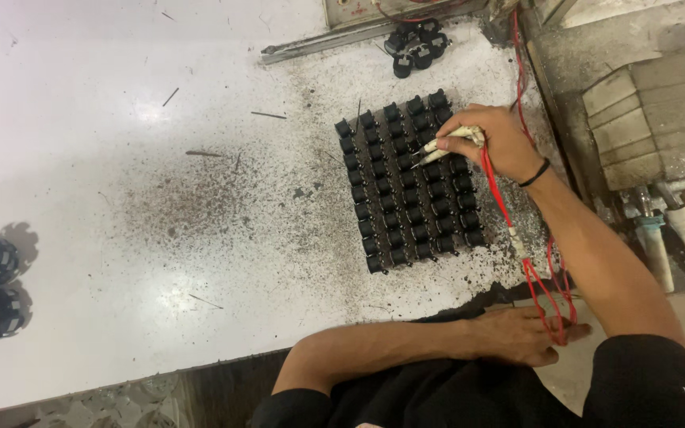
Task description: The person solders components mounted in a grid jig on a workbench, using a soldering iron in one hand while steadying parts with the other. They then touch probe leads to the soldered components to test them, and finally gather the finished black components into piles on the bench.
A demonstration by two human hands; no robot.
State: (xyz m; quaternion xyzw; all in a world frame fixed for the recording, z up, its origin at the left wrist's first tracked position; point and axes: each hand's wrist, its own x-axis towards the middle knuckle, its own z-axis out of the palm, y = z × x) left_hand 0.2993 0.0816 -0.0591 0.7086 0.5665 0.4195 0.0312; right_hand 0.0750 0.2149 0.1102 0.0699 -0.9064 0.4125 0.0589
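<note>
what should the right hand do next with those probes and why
Probably shift the probes to the next black part in the grid. The right hand holds their tips on a part in the upper rows, and many like parts sit in neat rows beside and below it. The left hand rests by the red wires.

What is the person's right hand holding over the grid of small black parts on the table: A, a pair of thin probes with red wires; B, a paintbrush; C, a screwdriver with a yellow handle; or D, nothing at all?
A: the right hand grips two thin pale probes whose tips point down at the grid of small black parts, and red wires trail from them back toward the left hand.
</note>
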